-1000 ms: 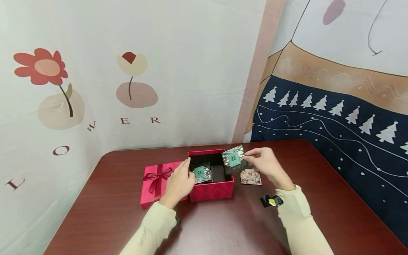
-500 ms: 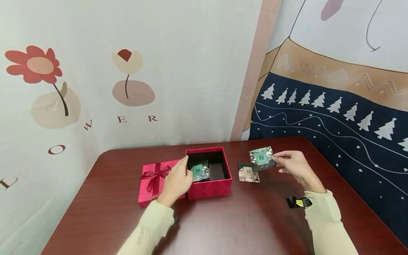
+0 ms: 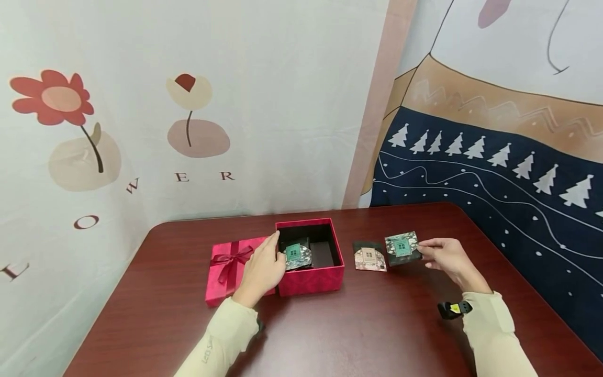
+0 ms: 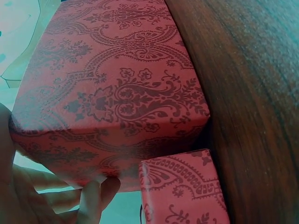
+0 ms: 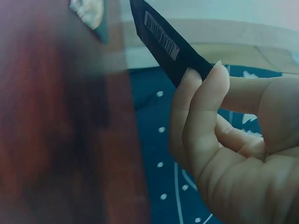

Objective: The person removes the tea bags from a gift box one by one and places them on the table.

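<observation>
In the head view my left hand (image 3: 261, 267) holds the left wall of an open red gift box (image 3: 311, 283), its thumb over the rim. The left wrist view shows fingertips (image 4: 91, 198) against the box's patterned side. Inside lies a small black packet with a teal label (image 3: 296, 256). My right hand (image 3: 449, 262) pinches a similar flat square packet (image 3: 402, 248) by its right edge, tilted up near the table; the right wrist view shows a barcode on its dark back (image 5: 161, 39). A packet with a pinkish label (image 3: 370, 257) lies just left of it.
The red lid (image 3: 220, 277) with a ribbon bow lies left of the box, partly hidden behind my left forearm. Everything is on a dark reddish wooden table (image 3: 330, 335). A printed curtain (image 3: 282, 104) hangs behind its back edge.
My right hand has carried the teal-labelled packet out from over the box, past the pinkish packet to its right, and lowered it towards the table. My left hand stays at the box.
</observation>
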A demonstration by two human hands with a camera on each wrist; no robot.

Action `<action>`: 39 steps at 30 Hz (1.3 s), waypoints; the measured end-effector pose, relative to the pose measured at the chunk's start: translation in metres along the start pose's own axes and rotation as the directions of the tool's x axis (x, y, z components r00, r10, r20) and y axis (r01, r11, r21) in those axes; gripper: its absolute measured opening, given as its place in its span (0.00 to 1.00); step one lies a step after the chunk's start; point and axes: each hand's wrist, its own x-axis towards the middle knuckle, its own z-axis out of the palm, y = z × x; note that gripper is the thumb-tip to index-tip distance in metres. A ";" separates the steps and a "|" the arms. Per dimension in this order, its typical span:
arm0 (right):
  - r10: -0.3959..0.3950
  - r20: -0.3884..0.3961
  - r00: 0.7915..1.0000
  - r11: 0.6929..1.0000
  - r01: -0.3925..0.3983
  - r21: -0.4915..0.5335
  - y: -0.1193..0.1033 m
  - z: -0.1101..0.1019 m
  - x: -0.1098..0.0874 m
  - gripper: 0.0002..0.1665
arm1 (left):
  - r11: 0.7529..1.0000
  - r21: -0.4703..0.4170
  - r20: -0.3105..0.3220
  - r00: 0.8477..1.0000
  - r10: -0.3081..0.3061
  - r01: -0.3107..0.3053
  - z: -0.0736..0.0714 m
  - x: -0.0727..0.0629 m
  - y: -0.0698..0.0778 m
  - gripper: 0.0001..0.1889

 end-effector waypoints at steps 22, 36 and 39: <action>0.042 0.020 0.999 0.999 -0.042 -0.033 0.028 0.000 0.014 0.23 | 1.000 0.011 0.005 1.000 -0.017 0.017 -0.001 -0.002 0.002 0.31; -0.029 -0.056 0.998 0.961 0.012 -0.276 0.030 0.007 0.018 0.14 | 1.000 0.008 -0.014 1.000 0.003 -0.003 -0.002 -0.002 0.002 0.31; -0.020 -0.065 0.998 0.955 -0.001 -0.297 0.029 0.009 0.018 0.14 | 1.000 0.006 -0.013 1.000 0.003 -0.003 -0.001 -0.003 0.002 0.31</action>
